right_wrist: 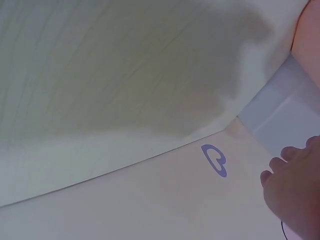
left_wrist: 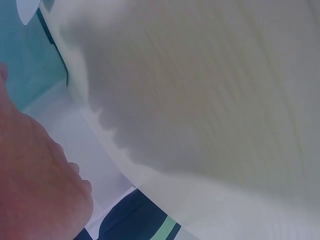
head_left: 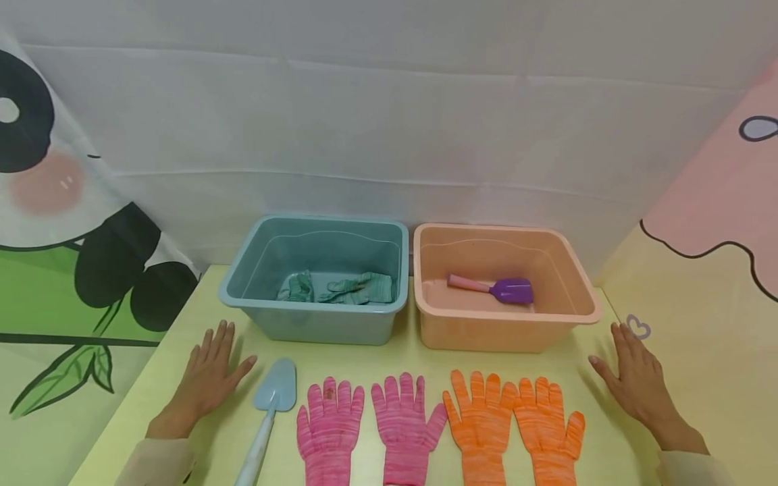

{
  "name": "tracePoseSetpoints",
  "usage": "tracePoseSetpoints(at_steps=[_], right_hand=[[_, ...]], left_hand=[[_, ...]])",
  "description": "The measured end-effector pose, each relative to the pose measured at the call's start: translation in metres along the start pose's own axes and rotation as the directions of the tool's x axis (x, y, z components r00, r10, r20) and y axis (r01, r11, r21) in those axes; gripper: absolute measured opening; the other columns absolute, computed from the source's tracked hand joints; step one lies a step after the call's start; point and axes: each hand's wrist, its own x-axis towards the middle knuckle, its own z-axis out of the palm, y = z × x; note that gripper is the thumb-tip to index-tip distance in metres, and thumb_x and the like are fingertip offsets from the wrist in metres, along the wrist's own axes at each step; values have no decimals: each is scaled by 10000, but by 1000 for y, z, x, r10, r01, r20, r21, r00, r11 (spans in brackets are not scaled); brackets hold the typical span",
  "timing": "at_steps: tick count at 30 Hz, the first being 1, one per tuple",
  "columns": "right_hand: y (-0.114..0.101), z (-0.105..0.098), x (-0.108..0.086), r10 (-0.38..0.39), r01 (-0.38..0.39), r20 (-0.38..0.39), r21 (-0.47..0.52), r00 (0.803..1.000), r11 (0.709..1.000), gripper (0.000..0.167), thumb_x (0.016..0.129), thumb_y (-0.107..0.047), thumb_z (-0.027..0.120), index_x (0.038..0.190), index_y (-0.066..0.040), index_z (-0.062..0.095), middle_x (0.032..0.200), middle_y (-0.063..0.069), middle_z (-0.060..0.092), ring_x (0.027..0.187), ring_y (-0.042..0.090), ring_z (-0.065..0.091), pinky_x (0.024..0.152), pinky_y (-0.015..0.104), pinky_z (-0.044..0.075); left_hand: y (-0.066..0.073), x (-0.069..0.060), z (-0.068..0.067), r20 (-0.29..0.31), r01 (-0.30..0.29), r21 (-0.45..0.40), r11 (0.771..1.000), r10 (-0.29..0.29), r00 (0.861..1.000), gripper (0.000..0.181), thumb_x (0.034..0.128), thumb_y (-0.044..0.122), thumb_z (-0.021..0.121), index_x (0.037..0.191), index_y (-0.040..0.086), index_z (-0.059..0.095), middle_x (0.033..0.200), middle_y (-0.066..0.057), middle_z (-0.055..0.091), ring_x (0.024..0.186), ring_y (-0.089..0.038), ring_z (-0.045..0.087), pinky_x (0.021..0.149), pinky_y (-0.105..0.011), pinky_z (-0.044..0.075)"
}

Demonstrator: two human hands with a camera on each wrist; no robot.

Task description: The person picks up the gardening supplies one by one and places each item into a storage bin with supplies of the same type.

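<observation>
My left hand (head_left: 209,371) is at the table's left side, fingers straight and thumb spread, holding nothing. Just right of it lies a light blue toy shovel (head_left: 276,388). On the right side my right hand (head_left: 638,385) is likewise spread, with nothing in it. Between the hands lie a pink pair of knitted gloves (head_left: 331,425) and an orange pair (head_left: 485,422), their fingers pointing away from me. A blue-green bin (head_left: 328,327) contains crumpled green gloves (head_left: 365,289). In the peach bin (head_left: 486,334) rests a purple shovel (head_left: 513,291) with a pink handle.
Both bins stand side by side at the back of the pale yellow table (head_left: 267,347), against a white cloth backdrop (head_left: 389,135). Printed panels flank the table; the right one bears a purple heart (right_wrist: 215,161). Each wrist view shows a hand's shadow on the tabletop.
</observation>
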Motion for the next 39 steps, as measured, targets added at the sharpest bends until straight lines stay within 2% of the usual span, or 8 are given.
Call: tracePoseSetpoints(at_steps=[4, 7, 16, 22, 29, 35, 39], right_hand=[[-2, -1, 0, 10, -10, 15, -18, 1000, 1000, 822, 1102, -344, 538, 1666, 42, 81, 1673, 402, 129, 1440, 704, 182, 1118, 840, 116], [-6, -5, 2, 7, -7, -11, -35, 1000, 999, 829, 1098, -354, 546, 1663, 50, 91, 1661, 411, 151, 1397, 719, 226, 1107, 837, 140], [-21, -21, 15, -71, 65, -134, -46, 988, 997, 805, 1082, -332, 599, 1654, 48, 179, 1607, 409, 300, 1343, 722, 327, 1055, 830, 244], [-29, -28, 20, -157, 152, -230, -38, 960, 988, 765, 1038, -268, 681, 1595, 101, 307, 1515, 436, 416, 1260, 702, 436, 1052, 792, 324], [-45, -39, 19, -145, 151, -240, 7, 960, 989, 747, 1022, -196, 710, 1607, 57, 321, 1542, 395, 408, 1310, 655, 417, 1167, 729, 276], [-54, -42, 18, -200, 210, -301, -1, 932, 978, 708, 1041, -315, 703, 1576, 40, 404, 1530, 355, 455, 1299, 625, 450, 1208, 641, 305], [-60, -44, 20, -244, 253, -327, -15, 913, 967, 736, 1051, -462, 655, 1558, 31, 449, 1522, 326, 491, 1294, 604, 477, 1254, 514, 315]], left_hand=[[5, 1, -8, 37, 29, 12, 1000, -29, 999, 958, 1077, 562, 489, 1650, -82, 71, 1716, -340, 65, 1563, -586, 58, 1227, -754, 56], [7, 2, -14, 60, 38, 18, 999, -39, 997, 958, 1082, 542, 493, 1643, -99, 54, 1710, -354, 53, 1565, -584, 43, 1226, -753, 64], [10, 0, -20, 36, 42, -20, 999, -41, 998, 943, 1087, 508, 500, 1635, -117, 53, 1703, -367, 54, 1571, -577, 23, 1216, -766, 67], [15, 2, -18, 41, 51, -121, 991, -46, 998, 923, 1090, 444, 522, 1621, -143, 47, 1671, -416, 97, 1524, -648, 96, 1196, -782, 126], [28, -3, -24, 100, 77, -232, 970, -55, 993, 885, 1108, 410, 495, 1618, -151, 38, 1665, -425, 91, 1507, -670, 95, 1195, -772, 142], [35, -9, -24, 153, 102, -271, 957, -62, 986, 875, 1115, 417, 484, 1615, -156, 51, 1667, -424, 87, 1513, -664, 81, 1195, -776, 129], [38, -12, -24, 167, 103, -273, 957, -58, 984, 872, 1114, 411, 497, 1614, -159, 66, 1660, -431, 110, 1510, -659, 117, 1187, -778, 157]])
